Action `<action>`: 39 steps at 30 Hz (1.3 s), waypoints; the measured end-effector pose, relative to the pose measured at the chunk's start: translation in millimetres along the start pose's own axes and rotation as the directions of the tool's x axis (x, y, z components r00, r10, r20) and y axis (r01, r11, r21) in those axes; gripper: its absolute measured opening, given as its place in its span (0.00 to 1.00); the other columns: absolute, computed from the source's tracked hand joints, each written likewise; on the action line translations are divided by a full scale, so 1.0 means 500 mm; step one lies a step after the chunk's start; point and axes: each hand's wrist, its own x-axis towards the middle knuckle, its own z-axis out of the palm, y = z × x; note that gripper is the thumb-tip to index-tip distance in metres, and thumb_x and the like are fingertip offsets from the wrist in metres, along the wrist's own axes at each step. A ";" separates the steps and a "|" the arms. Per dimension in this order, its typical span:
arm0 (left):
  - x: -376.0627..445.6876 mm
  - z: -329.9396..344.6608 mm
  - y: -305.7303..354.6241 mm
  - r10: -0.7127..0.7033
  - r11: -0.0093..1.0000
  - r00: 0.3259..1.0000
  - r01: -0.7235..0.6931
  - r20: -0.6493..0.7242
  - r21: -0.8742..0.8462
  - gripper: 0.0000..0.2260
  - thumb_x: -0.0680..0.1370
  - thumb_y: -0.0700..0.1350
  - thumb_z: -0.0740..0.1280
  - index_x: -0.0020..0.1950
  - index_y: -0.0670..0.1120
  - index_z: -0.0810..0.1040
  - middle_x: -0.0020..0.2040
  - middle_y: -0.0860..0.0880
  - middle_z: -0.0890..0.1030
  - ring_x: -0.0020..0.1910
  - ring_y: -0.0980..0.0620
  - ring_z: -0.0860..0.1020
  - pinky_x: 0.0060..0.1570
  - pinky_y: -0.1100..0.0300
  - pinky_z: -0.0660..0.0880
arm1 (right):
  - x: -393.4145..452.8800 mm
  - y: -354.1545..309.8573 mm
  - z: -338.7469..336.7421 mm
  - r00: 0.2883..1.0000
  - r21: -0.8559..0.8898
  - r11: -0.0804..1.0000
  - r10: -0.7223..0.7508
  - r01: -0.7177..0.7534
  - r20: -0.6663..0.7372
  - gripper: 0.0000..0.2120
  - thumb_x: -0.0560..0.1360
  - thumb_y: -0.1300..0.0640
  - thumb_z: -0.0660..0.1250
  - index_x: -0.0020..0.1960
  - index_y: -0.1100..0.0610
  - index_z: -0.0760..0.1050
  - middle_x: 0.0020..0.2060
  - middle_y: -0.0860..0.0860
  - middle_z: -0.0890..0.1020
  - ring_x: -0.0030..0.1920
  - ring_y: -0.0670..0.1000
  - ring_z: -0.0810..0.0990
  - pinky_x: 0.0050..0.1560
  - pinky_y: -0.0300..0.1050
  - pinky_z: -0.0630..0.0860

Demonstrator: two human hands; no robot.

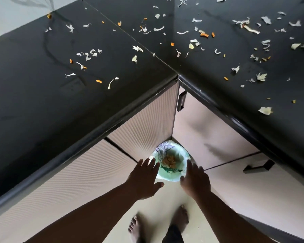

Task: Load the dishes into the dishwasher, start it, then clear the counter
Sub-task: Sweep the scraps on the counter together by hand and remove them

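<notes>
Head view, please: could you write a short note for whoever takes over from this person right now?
Left hand: open, fingers spread, reaching down beside the bin.
Right hand: open, at the bin's other side.
Neither hand holds anything.
The lined bin stands on the floor in the cabinet corner, orange scraps inside.
Counter: vegetable peels scattered all over.
Left: clear the counter. No dishwasher or dishes in view.

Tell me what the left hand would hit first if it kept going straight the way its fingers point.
Most likely the near-left rim of the lined waste bin. The left hand, fingers straight, points at it and already overlaps it, though one view cannot show whether they touch.
</notes>
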 end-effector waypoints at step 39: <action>-0.262 -0.260 -0.460 -0.620 0.770 0.681 0.429 -0.391 -0.473 0.47 0.65 0.70 0.30 0.79 0.46 0.38 0.79 0.46 0.38 0.77 0.43 0.35 0.74 0.43 0.36 | 0.001 -0.564 -0.410 0.590 -0.464 0.565 -0.800 0.682 -0.107 0.31 0.81 0.37 0.44 0.74 0.55 0.64 0.73 0.50 0.67 0.73 0.52 0.64 0.68 0.46 0.55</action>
